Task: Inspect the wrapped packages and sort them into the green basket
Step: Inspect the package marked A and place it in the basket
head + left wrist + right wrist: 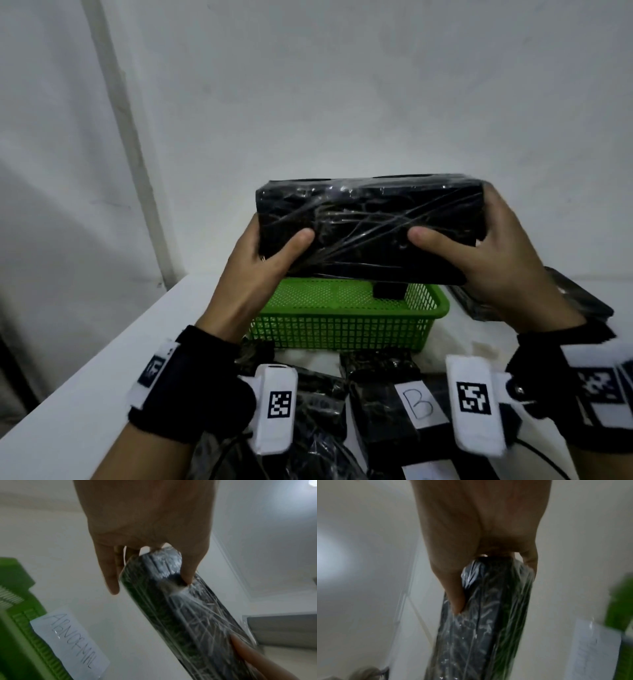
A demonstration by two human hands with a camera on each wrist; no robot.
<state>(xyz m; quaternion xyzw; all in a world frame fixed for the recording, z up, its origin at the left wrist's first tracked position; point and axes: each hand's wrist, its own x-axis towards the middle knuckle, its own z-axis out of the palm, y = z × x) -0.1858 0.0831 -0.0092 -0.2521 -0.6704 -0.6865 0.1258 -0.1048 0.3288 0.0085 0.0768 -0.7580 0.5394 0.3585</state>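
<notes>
While you hold the black wrapped package (370, 226) at frame centre above the green basket (346, 318), your left hand (260, 263) grips one end and your right hand (486, 253) the other, thumbs pressed on its near face.

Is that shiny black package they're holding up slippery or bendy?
Probably slippery: the black package is wound in glossy clear film. It looks stiff, keeping straight edges while the left hand and right hand grip only its ends. Its weight can't be told.
</notes>
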